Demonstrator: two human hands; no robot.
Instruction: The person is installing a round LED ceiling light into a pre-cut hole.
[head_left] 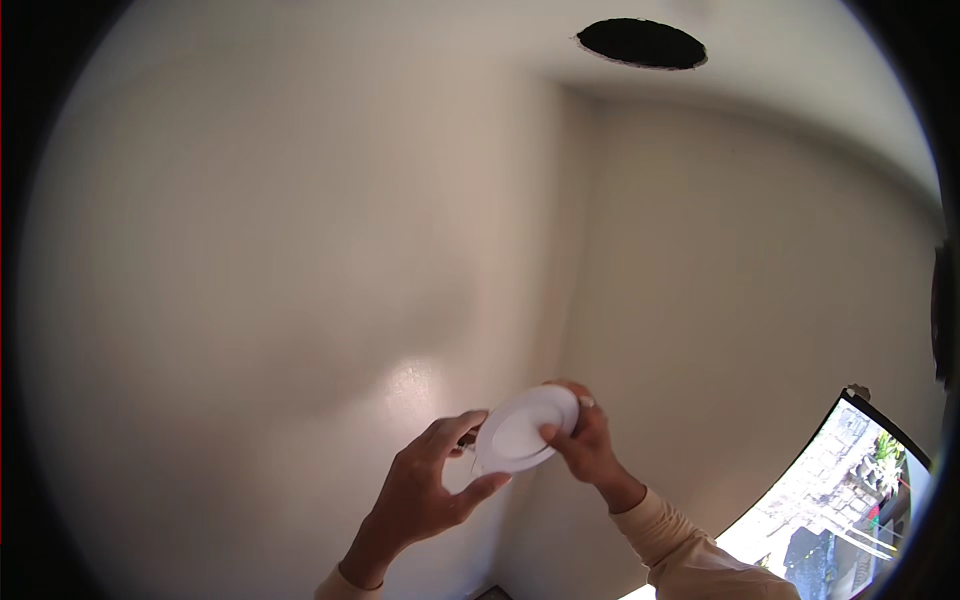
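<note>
A round white recessed downlight is held up in front of me, its pale face tilted toward me. My right hand grips its right rim, with the thumb across the face and the fingers behind the edge. At the left rim is my left hand, its fingers curled behind the light and its thumb at the lower edge. Something small and thin shows by the left fingertips, too unclear to name. The back of the downlight is hidden.
Up in the ceiling is a dark round cut-out hole with a rough rim. Plain beige walls meet in a corner behind my hands. At the lower right a bright window opening shows stonework and plants outside.
</note>
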